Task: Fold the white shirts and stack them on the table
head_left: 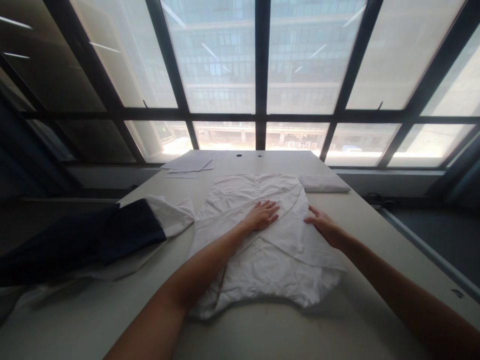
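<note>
A wrinkled white shirt (262, 260) lies spread on the table in front of me, with one part folded slantwise across its middle. My left hand (261, 215) rests palm down on that folded part, its fingers stretched out and a little apart. At the shirt's right edge is my right hand (325, 227), turned on its side. Its thumb and forefinger touch the cloth with a gap between them; the other fingers are partly hidden.
On the white table (150, 310), a dark blue and white cloth heap (135, 227) lies at the left. A folded white cloth (324, 184) is beyond my right hand. Paper sheets (189, 162) lie at the far left corner. Tall windows (221, 55) stand behind the table.
</note>
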Motion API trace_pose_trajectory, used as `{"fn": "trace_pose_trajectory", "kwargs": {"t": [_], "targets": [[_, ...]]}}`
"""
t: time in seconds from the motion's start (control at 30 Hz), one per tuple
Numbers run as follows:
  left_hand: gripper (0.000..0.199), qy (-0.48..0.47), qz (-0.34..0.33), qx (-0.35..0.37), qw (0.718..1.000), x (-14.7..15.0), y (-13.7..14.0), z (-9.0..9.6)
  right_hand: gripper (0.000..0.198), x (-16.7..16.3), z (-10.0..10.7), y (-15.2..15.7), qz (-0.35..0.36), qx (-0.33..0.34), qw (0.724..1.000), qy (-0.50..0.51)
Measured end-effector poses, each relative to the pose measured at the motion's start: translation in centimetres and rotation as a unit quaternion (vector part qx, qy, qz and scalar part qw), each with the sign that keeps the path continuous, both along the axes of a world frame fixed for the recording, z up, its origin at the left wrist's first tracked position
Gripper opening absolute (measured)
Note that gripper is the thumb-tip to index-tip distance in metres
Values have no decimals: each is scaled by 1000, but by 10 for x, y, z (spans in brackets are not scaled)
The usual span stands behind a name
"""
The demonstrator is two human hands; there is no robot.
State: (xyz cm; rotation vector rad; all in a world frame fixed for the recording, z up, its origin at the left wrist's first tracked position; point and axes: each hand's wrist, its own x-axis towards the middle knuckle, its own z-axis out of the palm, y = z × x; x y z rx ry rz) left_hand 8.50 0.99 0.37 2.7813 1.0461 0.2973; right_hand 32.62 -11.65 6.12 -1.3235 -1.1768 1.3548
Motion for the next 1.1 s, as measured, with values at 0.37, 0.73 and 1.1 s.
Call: {"fn": "trace_pose_trajectory", "kwargs": {"t": [0.37, 0.73, 1.1], "targets": [[44, -170, 39, 13, 985, 1, 15, -14, 73, -77, -24, 33, 27, 114, 963, -242], [48, -241, 90, -18, 966, 0, 11, -1, 74, -109, -37, 18, 76, 129, 864, -480], [37, -191, 154, 35, 969, 0, 6, 6, 35, -84, -37, 7, 12, 230, 884, -408]]}}
